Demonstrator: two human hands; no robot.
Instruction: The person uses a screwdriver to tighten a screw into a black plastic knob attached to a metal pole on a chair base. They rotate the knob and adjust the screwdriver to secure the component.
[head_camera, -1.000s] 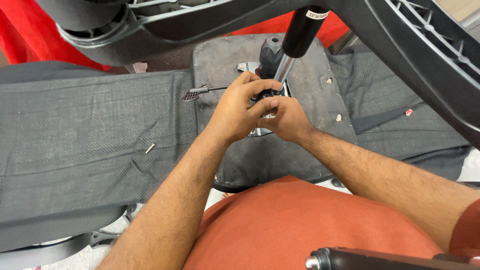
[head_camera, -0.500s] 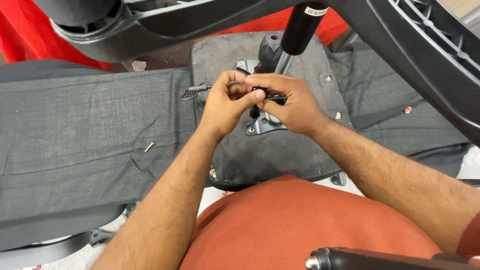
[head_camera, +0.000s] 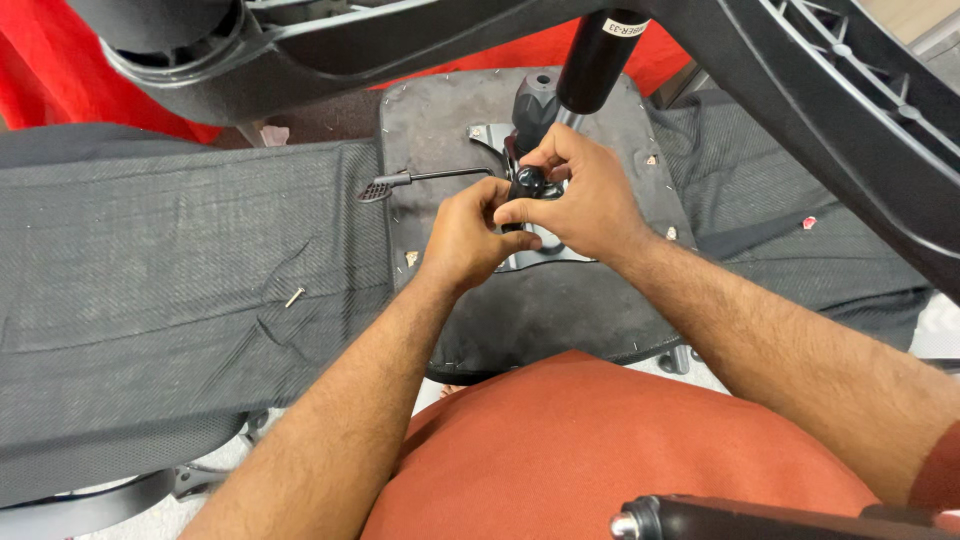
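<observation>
An upturned grey seat base (head_camera: 450, 130) lies in front of me with a metal mechanism plate (head_camera: 545, 258) fixed at its middle. My left hand (head_camera: 468, 238) and my right hand (head_camera: 590, 200) meet over the plate. The fingertips of both pinch a small black knob (head_camera: 527, 182) on the mechanism. A thin lever with a black paddle end (head_camera: 378, 189) sticks out to the left of the hands. A black gas cylinder (head_camera: 598, 55) rises just behind my right hand.
Grey mesh fabric (head_camera: 170, 290) spreads to the left with a loose screw (head_camera: 294, 297) on it. Black chair-base legs (head_camera: 830, 130) arch overhead and to the right. Red cloth (head_camera: 40, 70) lies at the back. My rust-coloured lap (head_camera: 620, 450) fills the front.
Both hands have lifted from lying over the plate to pinching the knob between fingertips. Over the last half second they have barely moved.
</observation>
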